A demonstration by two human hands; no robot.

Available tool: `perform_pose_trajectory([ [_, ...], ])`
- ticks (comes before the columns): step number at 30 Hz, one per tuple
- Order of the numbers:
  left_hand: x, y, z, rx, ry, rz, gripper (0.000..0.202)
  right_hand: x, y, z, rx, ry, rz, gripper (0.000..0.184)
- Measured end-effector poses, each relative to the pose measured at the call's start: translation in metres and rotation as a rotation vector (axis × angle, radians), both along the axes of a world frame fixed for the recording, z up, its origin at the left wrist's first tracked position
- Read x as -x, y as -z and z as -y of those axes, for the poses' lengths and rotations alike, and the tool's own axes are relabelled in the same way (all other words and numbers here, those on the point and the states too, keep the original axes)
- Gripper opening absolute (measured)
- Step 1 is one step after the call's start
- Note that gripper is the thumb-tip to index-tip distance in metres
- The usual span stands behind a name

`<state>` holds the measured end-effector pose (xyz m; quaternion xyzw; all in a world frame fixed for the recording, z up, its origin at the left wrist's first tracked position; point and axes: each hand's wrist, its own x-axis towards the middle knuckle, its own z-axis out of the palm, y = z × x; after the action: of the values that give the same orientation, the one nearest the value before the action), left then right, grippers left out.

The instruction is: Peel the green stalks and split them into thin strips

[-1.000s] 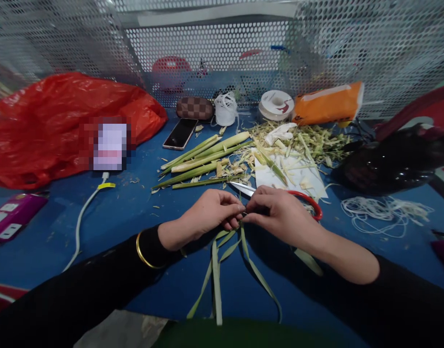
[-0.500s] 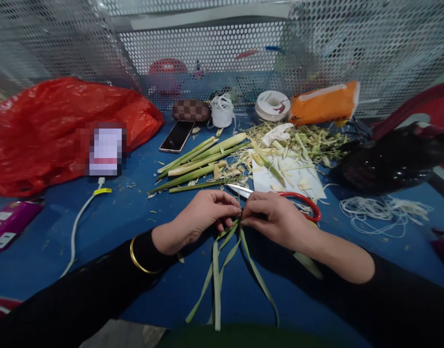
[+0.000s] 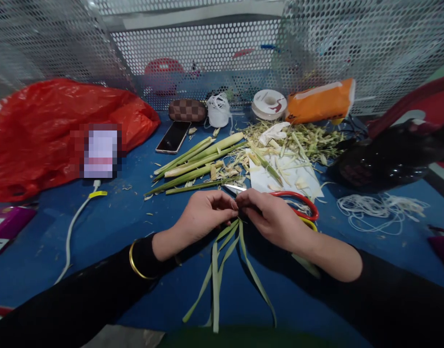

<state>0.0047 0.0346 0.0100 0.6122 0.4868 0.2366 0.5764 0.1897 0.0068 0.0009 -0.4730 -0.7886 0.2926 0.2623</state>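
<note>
My left hand (image 3: 203,215) and my right hand (image 3: 270,215) meet fingertip to fingertip over the blue table (image 3: 127,212). Both pinch the top ends of several long green leaf strips (image 3: 222,263), which trail down towards me and fan out. A gold bangle (image 3: 135,261) sits on my left wrist. Red-handled scissors (image 3: 294,200) lie right behind my right hand, their blade tip poking out between the two hands. Whole green stalks (image 3: 193,162) lie just beyond my hands.
A red plastic bag (image 3: 55,125) fills the left. A phone (image 3: 173,137), checkered pouch (image 3: 187,109), string ball (image 3: 218,110), tape roll (image 3: 268,104) and orange packet (image 3: 321,101) line the back by a perforated metal wall (image 3: 214,48). Leaf trimmings (image 3: 301,140), white string (image 3: 381,210), black bag (image 3: 384,157), white cable (image 3: 75,222).
Both hands have stayed pinched together on the strips, shifting slightly up and left in view. The strips hang much the same.
</note>
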Motion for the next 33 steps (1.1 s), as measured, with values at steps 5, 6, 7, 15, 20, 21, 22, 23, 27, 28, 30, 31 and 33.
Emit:
perform_pose_trajectory([
  [5,0.005,0.004,0.004,-0.569,0.160,-0.314,0.012,-0.001,0.001,-0.001,-0.023,0.011,0.117,0.018],
  [6,0.006,0.005,0.006,-0.686,0.205,-0.383,0.014,-0.001,0.001,-0.001,-0.024,0.015,0.133,0.019],
  [7,0.007,0.006,0.007,-0.793,0.244,-0.444,0.016,-0.001,0.001,-0.001,-0.028,0.020,0.142,0.019],
  [15,0.007,0.015,0.011,-1.318,0.264,-0.649,0.017,0.001,-0.001,0.001,-0.028,0.043,0.101,0.017],
  [20,0.006,0.016,0.007,-1.336,0.233,-0.648,0.020,0.002,0.000,0.000,-0.017,0.058,0.057,0.016],
  [21,0.006,0.016,0.006,-1.336,0.217,-0.632,0.021,0.002,0.001,0.000,-0.019,0.065,0.056,0.016],
  [22,0.006,0.017,0.006,-1.335,0.201,-0.610,0.020,0.002,0.001,0.000,-0.021,0.072,0.055,0.016],
  [23,0.006,0.017,0.005,-1.337,0.187,-0.583,0.019,0.002,0.002,0.000,-0.022,0.077,0.050,0.017],
  [27,0.005,0.017,0.004,-1.338,0.161,-0.454,0.012,0.000,0.003,-0.002,-0.020,0.071,-0.023,0.023],
  [28,0.005,0.017,0.004,-1.331,0.159,-0.428,0.011,0.000,0.003,-0.002,-0.022,0.064,-0.049,0.023],
  [30,0.005,0.016,0.005,-1.312,0.156,-0.395,0.010,0.000,0.003,-0.003,-0.033,0.052,-0.092,0.022],
  [31,0.005,0.016,0.005,-1.302,0.156,-0.386,0.009,0.000,0.003,-0.003,-0.040,0.048,-0.103,0.022],
  [33,0.005,0.015,0.005,-1.287,0.157,-0.373,0.009,-0.001,0.004,-0.004,-0.058,0.045,-0.105,0.021],
])
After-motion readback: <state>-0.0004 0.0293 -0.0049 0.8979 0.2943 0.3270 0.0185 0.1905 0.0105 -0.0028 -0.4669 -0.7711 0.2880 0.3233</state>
